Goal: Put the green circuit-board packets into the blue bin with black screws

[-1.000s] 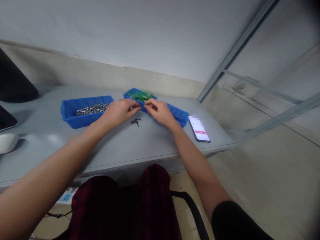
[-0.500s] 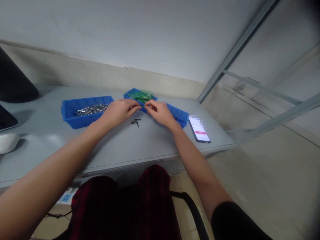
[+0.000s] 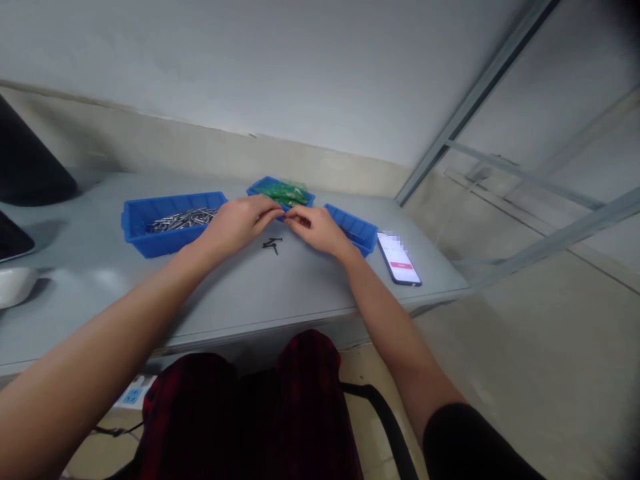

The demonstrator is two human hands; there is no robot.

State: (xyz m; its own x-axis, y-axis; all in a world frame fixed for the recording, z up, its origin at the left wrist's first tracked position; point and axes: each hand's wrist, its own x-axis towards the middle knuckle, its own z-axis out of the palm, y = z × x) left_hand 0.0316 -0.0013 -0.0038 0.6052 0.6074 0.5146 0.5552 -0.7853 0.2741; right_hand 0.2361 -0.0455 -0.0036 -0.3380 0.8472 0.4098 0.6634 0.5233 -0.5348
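Left hand (image 3: pixel 250 218) and right hand (image 3: pixel 316 228) meet fingertip to fingertip above the counter (image 3: pixel 280 287), thumbs and fingers drawn into a pinch! Is a tiny piece caught there? Can't tell from here. Down below, a few dark screws (image 3: pixel 271 245) lie loose, between the hands and the front edge. Silvery metal pieces (image 3: pixel 184 219) fill the left bin (image 3: pixel 165 244); green bags (image 3: pixel 285 193) sit in the bin (image 3: pixel 261 183) toward the back edge. Looks like close fingertip work, and any next move calls for steady, precise fingers.
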